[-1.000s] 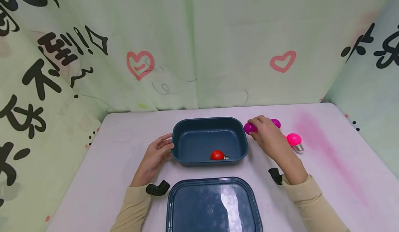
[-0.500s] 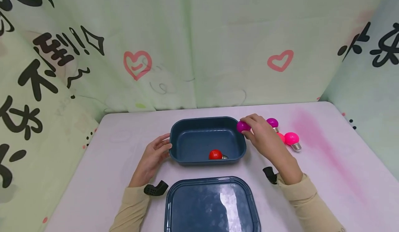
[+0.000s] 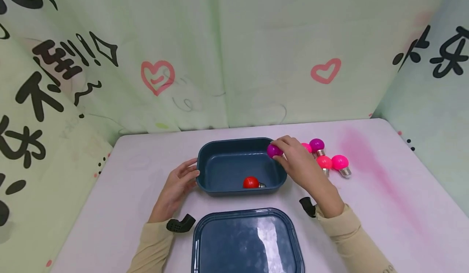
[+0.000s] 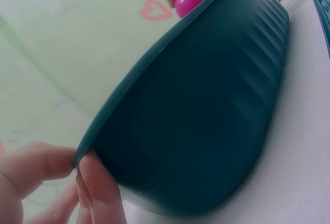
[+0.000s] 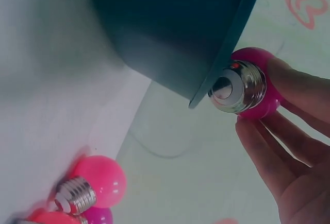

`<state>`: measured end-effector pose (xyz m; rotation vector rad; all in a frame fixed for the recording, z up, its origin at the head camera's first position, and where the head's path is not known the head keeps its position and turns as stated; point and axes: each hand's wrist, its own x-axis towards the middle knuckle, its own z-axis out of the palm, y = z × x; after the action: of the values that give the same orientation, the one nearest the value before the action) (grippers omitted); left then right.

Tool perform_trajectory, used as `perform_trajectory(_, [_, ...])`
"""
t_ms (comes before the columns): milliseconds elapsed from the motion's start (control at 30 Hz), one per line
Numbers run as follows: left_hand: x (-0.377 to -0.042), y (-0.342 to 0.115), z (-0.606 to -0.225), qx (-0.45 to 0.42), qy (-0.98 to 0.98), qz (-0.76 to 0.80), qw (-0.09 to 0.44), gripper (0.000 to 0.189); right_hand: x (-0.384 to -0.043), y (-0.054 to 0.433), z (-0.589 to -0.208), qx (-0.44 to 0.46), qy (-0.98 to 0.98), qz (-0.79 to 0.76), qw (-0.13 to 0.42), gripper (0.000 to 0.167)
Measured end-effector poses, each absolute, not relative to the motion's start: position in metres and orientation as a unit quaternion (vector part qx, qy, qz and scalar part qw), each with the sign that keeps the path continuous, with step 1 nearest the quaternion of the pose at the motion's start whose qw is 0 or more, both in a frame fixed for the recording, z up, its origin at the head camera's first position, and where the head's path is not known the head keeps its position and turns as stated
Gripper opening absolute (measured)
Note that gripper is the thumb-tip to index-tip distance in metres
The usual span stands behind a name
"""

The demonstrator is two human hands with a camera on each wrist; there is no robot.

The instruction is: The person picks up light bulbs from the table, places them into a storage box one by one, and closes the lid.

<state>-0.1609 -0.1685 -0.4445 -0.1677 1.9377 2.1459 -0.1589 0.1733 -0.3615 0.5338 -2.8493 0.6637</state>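
Between thumb and fingers my right hand [image 3: 298,161] pinches a purple light bulb [image 3: 274,150] above the right rim of a dark blue box [image 3: 227,189]. In the right wrist view, the metal screw base [image 5: 242,87] of that bulb shows close to the box rim. My left hand [image 3: 180,185] grips the box's left edge, thumb and fingertips on either side of the rim in the left wrist view. Inside the box, a red bulb [image 3: 250,182] lies on its side near the front wall.
Right of the box, several pink, red and purple bulbs [image 3: 340,162] lie in a group on the white table [image 3: 366,224]. A dark blue lid [image 3: 245,240] lies flat in front of the box. A printed curtain [image 3: 256,81] hangs behind the table.
My right hand has carried the purple bulb leftward, from beside the box to above its right rim, uncovering more of the bulb group. My left hand keeps its grip on the box.
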Motion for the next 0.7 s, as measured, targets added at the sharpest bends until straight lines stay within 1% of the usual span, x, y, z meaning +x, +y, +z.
perform_trajectory(233, [-0.159,-0.167,-0.444,-0.061,0.66,0.739,0.122,0.049,-0.158,0.165,-0.368,0.183,-0.958,0.211,0.067,0.054])
perform_trajectory(700, [-0.161,-0.166,-0.443,-0.068,0.657,0.741,0.12,0.049,-0.163,0.154,-0.385,0.201,-0.955,0.211,0.056,0.049])
